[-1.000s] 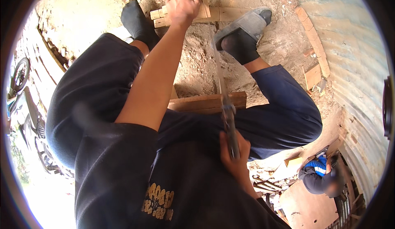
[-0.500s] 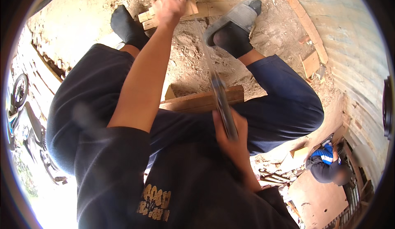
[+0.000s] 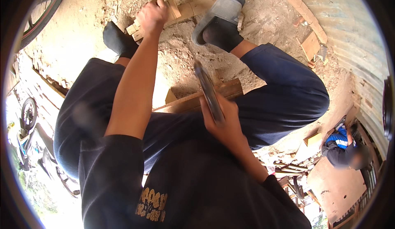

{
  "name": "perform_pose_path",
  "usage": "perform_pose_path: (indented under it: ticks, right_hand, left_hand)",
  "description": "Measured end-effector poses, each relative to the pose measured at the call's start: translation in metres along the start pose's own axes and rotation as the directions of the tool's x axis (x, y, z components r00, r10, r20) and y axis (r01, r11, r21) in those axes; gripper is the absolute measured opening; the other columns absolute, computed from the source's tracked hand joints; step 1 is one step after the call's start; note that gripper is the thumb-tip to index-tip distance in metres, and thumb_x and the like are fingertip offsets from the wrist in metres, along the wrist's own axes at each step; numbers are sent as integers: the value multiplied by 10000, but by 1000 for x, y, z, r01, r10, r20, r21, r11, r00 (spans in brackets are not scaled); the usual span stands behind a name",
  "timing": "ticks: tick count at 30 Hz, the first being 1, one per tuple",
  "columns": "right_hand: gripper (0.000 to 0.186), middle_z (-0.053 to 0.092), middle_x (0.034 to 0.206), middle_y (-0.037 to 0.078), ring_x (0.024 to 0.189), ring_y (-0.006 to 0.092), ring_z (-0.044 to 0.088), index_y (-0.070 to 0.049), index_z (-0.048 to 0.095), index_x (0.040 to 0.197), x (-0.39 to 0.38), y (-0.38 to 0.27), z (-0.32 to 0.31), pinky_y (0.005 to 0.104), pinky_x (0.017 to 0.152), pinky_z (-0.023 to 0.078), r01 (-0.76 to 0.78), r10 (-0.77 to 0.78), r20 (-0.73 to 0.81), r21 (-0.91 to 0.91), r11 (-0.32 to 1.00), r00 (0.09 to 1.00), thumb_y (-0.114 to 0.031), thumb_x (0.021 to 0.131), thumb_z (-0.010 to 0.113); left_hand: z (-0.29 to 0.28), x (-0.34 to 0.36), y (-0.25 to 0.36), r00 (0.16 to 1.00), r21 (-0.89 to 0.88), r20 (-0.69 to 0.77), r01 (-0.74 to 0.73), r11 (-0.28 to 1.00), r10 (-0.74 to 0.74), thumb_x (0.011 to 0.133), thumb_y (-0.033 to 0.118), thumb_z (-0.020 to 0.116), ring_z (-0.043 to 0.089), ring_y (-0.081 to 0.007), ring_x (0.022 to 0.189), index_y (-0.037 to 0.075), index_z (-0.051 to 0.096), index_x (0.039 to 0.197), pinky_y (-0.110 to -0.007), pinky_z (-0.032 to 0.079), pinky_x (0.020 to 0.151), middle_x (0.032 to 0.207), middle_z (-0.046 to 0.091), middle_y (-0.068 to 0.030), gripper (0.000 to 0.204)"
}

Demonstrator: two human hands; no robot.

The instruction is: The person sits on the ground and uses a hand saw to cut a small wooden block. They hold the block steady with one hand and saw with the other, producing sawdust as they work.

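Note:
My left hand reaches far forward and is shut on a pale wooden strip that lies on the sandy ground between my feet. One foot wears a black sock, the other a grey slipper. Close to my body, my right hand is shut on the handle of a long dark metal tool. The tool's end points toward the strip, well short of it. A thick wooden block lies under my legs just behind the tool.
Wood chips litter the sandy ground. Bricks lie by a corrugated metal wall on the right. Another person in blue crouches at lower right. A motorbike stands at left and a wheel at upper left.
My right hand has moved forward with the tool, its end now nearer the wooden strip. My left hand has kept its hold on the strip.

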State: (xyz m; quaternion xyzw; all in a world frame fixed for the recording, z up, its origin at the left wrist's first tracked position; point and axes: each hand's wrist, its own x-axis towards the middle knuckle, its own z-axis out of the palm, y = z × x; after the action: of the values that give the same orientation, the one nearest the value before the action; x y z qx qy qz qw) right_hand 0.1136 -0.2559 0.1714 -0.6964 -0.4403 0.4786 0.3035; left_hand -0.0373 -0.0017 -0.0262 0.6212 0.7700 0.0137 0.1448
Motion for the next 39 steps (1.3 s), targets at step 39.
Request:
perform_pose_path:
  ticks: [39]
  right_hand:
    - [46,550,605,136,511,252,614,8,620,898,0,6,-2,307,498,439,-43,45,78,-32,999,996,-34,888,638]
  left_hand:
    - [6,3,-8,999,-2,-20,46,999,-46,866,402,351,663,-338,673,-63,699,730,-436,501,709,699,664,-254,597]
